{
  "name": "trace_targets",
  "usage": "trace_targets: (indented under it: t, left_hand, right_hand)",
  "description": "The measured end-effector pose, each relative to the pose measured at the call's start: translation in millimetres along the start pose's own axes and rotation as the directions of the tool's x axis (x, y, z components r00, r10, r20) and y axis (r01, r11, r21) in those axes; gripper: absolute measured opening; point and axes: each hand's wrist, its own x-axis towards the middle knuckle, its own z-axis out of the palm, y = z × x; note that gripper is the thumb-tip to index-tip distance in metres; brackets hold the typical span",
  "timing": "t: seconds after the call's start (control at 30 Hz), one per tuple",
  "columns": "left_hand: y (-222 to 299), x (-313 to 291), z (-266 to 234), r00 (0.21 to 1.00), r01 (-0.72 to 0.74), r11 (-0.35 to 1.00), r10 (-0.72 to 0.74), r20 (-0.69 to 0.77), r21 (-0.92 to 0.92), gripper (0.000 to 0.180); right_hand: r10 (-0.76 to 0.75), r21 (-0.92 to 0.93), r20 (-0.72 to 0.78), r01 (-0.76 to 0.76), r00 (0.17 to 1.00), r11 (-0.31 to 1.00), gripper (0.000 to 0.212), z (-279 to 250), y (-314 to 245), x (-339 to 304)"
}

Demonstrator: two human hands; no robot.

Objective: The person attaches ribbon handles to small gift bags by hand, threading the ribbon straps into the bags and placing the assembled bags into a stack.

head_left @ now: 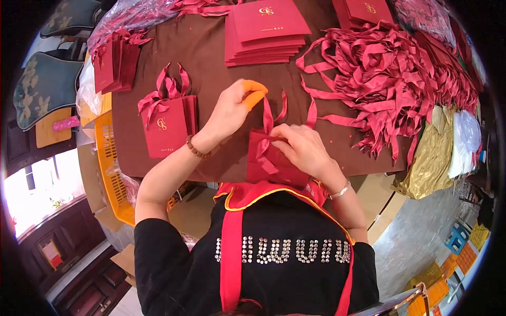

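A small red paper gift bag (282, 167) lies at the table's near edge, right in front of me. Red ribbon (267, 117) rises from its top, and a loose end hangs down over its front. My left hand (235, 105), with orange covers on its finger and thumb, is closed in a pinch on the upper part of that ribbon. At the bag's top edge, my right hand (301, 149) is closed, thumb and fingers pinching the bag beside the ribbon. Its curled fingers partly hide the bag's upper right side.
Left of my hands stand red gift bags with ribbon bows (167, 129). Stacked flat red bags (269, 31) lie at the back of the brown-covered table (211, 58). A large heap of red ribbons (379, 79) fills the right. An orange plastic crate (110, 168) stands beside the table's left edge.
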Motion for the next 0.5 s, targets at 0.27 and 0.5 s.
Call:
trace_targets:
  t: [0.27, 0.5]
  left_hand:
    - [2.0, -48.3, -9.8, 0.985, -0.170, 0.959, 0.175, 0.000, 0.227, 0.027]
    - [12.8, -73.3, 14.5, 0.964, -0.250, 0.758, 0.133, 0.232, 0.602, 0.037]
  right_hand:
    - [-0.019, -0.214, 0.015, 0.022, 1.000, 0.977, 0.019, -8.3, -17.1, -49.4]
    - [-0.092, -0.470, -0.038, 0.064, 0.995, 0.880, 0.024, 33.3, -12.2, -66.1]
